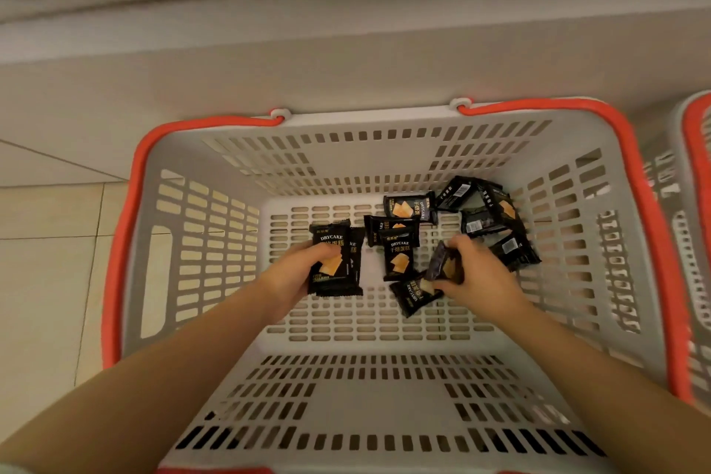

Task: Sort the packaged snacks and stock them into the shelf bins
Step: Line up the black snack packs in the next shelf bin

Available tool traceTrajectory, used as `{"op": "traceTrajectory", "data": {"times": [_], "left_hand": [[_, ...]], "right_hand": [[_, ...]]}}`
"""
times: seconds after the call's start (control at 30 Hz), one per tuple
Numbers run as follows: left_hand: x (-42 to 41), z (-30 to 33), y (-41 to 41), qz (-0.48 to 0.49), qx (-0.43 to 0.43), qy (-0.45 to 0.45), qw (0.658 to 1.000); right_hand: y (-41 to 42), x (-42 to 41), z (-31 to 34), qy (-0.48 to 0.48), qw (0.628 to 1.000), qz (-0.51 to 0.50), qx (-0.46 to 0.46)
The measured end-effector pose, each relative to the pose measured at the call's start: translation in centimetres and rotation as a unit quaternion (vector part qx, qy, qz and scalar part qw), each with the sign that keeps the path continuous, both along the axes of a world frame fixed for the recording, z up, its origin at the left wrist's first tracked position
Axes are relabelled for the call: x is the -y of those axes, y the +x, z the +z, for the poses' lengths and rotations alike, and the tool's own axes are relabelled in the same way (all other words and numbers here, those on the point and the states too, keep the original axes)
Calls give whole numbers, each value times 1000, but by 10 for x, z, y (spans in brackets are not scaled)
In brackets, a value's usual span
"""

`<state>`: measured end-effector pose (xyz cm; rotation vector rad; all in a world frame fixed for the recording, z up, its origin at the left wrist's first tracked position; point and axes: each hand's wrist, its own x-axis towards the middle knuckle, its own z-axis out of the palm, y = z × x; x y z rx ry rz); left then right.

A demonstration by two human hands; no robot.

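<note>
- Both bare forearms reach down from the bottom corners into the grey basket (192, 242) with the red rim, which sits on a tiled floor.
- The left hand (294, 273) is low in the basket, fingers curled round a stack of black snack packets (335, 260); at least 2 are held upright, "DRYCAKE" label facing up, thumb across the front near the top.
- The right hand (479, 267) is turned inward, fingers and thumb pinching 1 tilted packet (442, 262) by its edge, the wrapper blurred.
- Just below those fingers another packet (415, 294) lies flat on the basket floor, touching the pinched one.
- Between the 2 hands a loose packet (398, 256) lies face up.
- More packets (484, 215) are heaped in the far right corner, behind the right hand.
- A second basket (692, 204) stands just beside, at the right edge.
</note>
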<state>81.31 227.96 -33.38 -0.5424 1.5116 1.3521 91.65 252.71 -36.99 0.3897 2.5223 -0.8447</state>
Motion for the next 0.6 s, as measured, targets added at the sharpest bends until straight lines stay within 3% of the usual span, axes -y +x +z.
{"op": "traceTrajectory", "data": {"times": [0.07,0.17,0.37,0.6], "left_hand": [[-1,18,-7,-44,-24,4,999],[-3,60,-18,-99,-62,18,993],[2,170,-22,-124,-182,120,968],[25,283,1,-19,-286,224,931]], "right_hand": [[-5,6,25,-138,984,-115,-21],[-16,14,73,-251,952,-166,-60],[-34,31,188,-244,940,-169,-170],[-37,60,312,-375,844,-261,-281]]}}
